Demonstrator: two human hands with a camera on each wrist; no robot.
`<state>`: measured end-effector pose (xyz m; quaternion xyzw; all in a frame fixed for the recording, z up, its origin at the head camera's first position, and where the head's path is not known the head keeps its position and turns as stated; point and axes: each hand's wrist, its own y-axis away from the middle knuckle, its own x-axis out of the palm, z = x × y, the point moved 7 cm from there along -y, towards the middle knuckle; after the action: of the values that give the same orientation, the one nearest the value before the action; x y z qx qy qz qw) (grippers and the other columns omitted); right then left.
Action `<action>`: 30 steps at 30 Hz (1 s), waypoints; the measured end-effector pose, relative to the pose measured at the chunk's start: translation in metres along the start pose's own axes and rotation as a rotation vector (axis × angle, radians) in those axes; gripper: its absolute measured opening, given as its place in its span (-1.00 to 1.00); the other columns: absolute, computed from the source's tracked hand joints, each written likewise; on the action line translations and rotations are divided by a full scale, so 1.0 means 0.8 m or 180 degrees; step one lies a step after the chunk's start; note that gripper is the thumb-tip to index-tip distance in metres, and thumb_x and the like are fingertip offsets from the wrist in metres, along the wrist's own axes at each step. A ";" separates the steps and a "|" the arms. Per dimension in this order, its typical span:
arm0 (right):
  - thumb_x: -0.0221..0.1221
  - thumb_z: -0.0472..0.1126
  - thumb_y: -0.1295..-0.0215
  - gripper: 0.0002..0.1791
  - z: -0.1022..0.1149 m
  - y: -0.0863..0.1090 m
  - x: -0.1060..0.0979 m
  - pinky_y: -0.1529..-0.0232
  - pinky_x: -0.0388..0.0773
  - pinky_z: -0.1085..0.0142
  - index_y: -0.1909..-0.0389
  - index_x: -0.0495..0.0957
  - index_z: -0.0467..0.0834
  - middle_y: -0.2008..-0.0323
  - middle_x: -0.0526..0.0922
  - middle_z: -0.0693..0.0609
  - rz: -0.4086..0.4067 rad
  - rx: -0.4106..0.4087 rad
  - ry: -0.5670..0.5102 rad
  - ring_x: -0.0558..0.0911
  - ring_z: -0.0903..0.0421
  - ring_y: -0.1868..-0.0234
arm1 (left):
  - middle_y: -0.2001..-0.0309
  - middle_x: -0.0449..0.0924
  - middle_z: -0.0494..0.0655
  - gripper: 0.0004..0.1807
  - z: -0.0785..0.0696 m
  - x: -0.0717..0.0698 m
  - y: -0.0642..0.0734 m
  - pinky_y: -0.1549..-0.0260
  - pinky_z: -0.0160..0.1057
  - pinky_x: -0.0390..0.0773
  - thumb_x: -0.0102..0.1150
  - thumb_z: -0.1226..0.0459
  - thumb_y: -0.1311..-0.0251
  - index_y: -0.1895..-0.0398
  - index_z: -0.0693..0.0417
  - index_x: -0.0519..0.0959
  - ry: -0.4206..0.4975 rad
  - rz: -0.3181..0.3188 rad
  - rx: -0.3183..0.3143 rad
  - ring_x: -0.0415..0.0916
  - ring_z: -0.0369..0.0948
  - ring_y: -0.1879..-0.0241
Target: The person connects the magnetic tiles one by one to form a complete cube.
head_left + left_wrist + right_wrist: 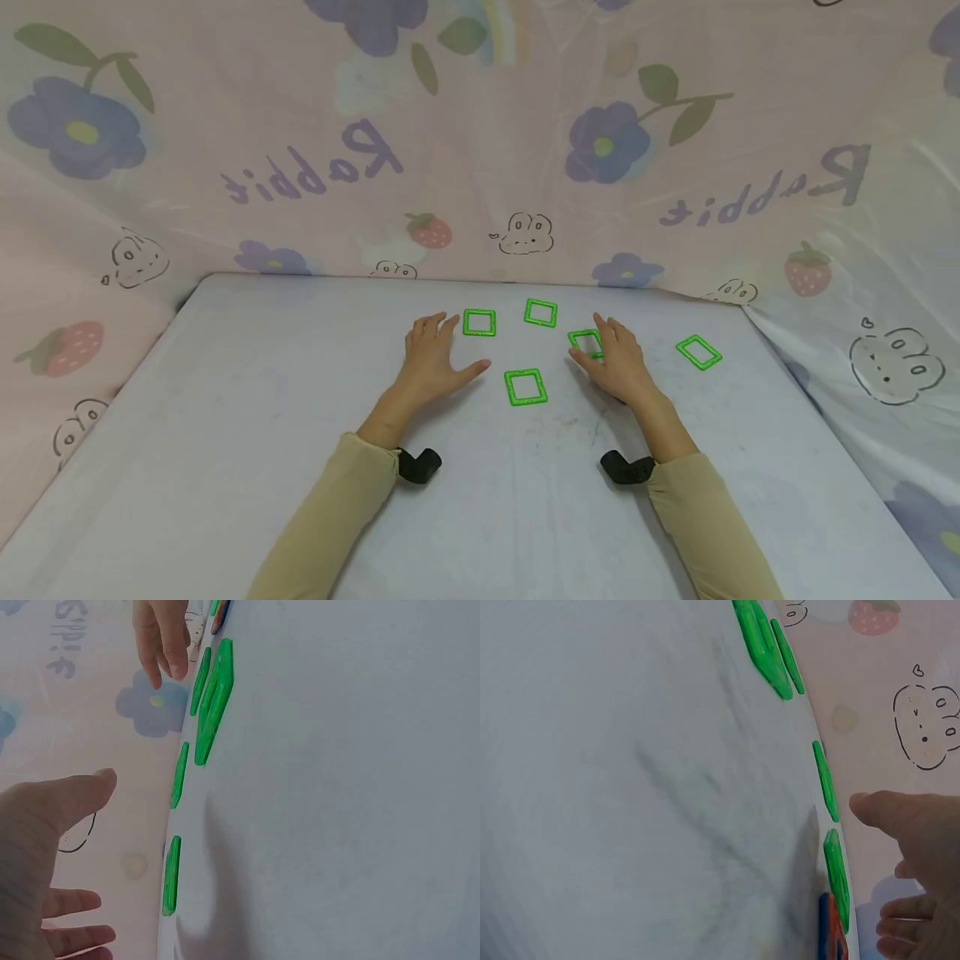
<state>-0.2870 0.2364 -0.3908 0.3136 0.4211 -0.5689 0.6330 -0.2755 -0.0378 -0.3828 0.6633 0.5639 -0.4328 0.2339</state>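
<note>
Several green square open frames, like magnetic building tiles, lie flat on the white table. My left hand point(430, 358) hovers with spread fingers and thumb, holding nothing. Closest to its fingertips is one green frame point(467, 323). Between the hands and nearer to me lies another frame point(528, 402). My right hand point(618, 362) is held above the table over a third frame point(583, 333), partly covering it in the head view; its fingers are extended and hold nothing. In the right wrist view, a blue and orange piece point(826, 926) sits below this hand, hidden in the head view.
One more green frame point(542, 302) lies toward the back, and another point(688, 359) off to the right. A patterned cloth point(465, 167) hangs along the back and sides of the table point(247, 433). Black wrist devices point(420, 467) are worn at both cuffs.
</note>
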 end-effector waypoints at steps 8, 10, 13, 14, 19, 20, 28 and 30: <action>0.12 -0.03 -0.36 -0.15 -0.004 -0.002 0.003 -0.29 0.10 -0.26 -0.43 -0.03 -0.44 -0.33 0.09 -0.52 0.0014 0.0043 -0.0012 0.12 -0.44 -0.33 | -0.19 0.34 0.20 -0.15 -0.011 0.010 0.001 -0.21 0.06 0.26 0.36 -0.06 -0.03 -0.28 0.28 0.35 0.0266 -0.0018 0.0131 0.23 0.09 -0.19; 0.13 -0.03 -0.35 -0.15 -0.006 -0.003 0.003 -0.29 0.10 -0.27 -0.42 -0.02 -0.45 -0.31 0.12 -0.52 0.0018 0.0085 -0.0012 0.14 -0.44 -0.32 | -0.17 0.36 0.18 -0.18 -0.012 0.013 0.001 -0.20 0.03 0.28 0.38 -0.04 -0.02 -0.25 0.26 0.38 0.0328 0.0030 0.0120 0.26 0.07 -0.17; 0.13 -0.02 -0.34 -0.15 -0.010 -0.005 0.004 -0.27 0.09 -0.29 -0.41 0.01 -0.46 -0.29 0.17 -0.52 0.0019 0.0132 -0.0007 0.17 -0.44 -0.31 | -0.13 0.40 0.14 -0.22 -0.014 0.019 0.000 -0.19 -0.02 0.32 0.42 -0.01 0.01 -0.21 0.25 0.42 0.0419 0.0106 0.0104 0.30 0.04 -0.16; 0.13 -0.01 -0.34 -0.15 -0.010 -0.005 0.004 -0.27 0.09 -0.30 -0.40 0.01 -0.46 -0.28 0.18 -0.52 0.0019 0.0143 -0.0004 0.18 -0.44 -0.30 | -0.12 0.40 0.13 -0.23 -0.014 0.021 0.000 -0.19 -0.03 0.33 0.42 -0.01 0.01 -0.20 0.25 0.42 0.0436 0.0139 0.0100 0.31 0.03 -0.16; 0.14 -0.01 -0.33 -0.15 -0.015 -0.007 0.006 -0.26 0.12 -0.29 -0.39 0.05 -0.48 -0.26 0.20 -0.52 0.0033 0.0187 -0.0030 0.19 -0.44 -0.28 | -0.04 0.43 0.09 -0.29 -0.019 0.031 0.000 -0.14 -0.07 0.39 0.44 0.03 0.02 -0.13 0.27 0.46 0.0516 0.0258 0.0155 0.36 -0.01 -0.09; 0.15 -0.01 -0.33 -0.16 -0.016 -0.007 0.006 -0.25 0.13 -0.29 -0.39 0.06 -0.48 -0.26 0.20 -0.52 0.0034 0.0199 -0.0045 0.19 -0.44 -0.28 | -0.02 0.44 0.08 -0.30 -0.020 0.033 0.000 -0.12 -0.08 0.40 0.45 0.04 0.03 -0.12 0.26 0.47 0.0528 0.0286 0.0170 0.37 -0.02 -0.07; 0.18 0.00 -0.30 -0.18 -0.022 -0.009 0.007 -0.22 0.22 -0.25 -0.35 0.15 -0.48 -0.21 0.25 -0.51 -0.0043 0.0259 -0.0144 0.26 -0.43 -0.23 | 0.09 0.46 0.04 -0.39 -0.029 0.045 0.000 0.01 -0.13 0.43 0.49 0.12 0.07 -0.02 0.26 0.52 0.0680 0.0399 0.0307 0.40 -0.11 0.11; 0.18 0.00 -0.30 -0.19 -0.023 -0.010 0.008 -0.21 0.23 -0.24 -0.33 0.17 -0.49 -0.20 0.26 -0.51 -0.0066 0.0265 -0.0137 0.27 -0.43 -0.22 | 0.09 0.46 0.04 -0.39 -0.032 0.047 0.001 0.00 -0.13 0.43 0.50 0.13 0.08 -0.02 0.26 0.52 0.0730 0.0447 0.0308 0.40 -0.11 0.11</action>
<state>-0.2982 0.2486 -0.4038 0.3231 0.3865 -0.5990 0.6224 -0.2676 0.0030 -0.4016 0.7568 0.5175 -0.3634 0.1654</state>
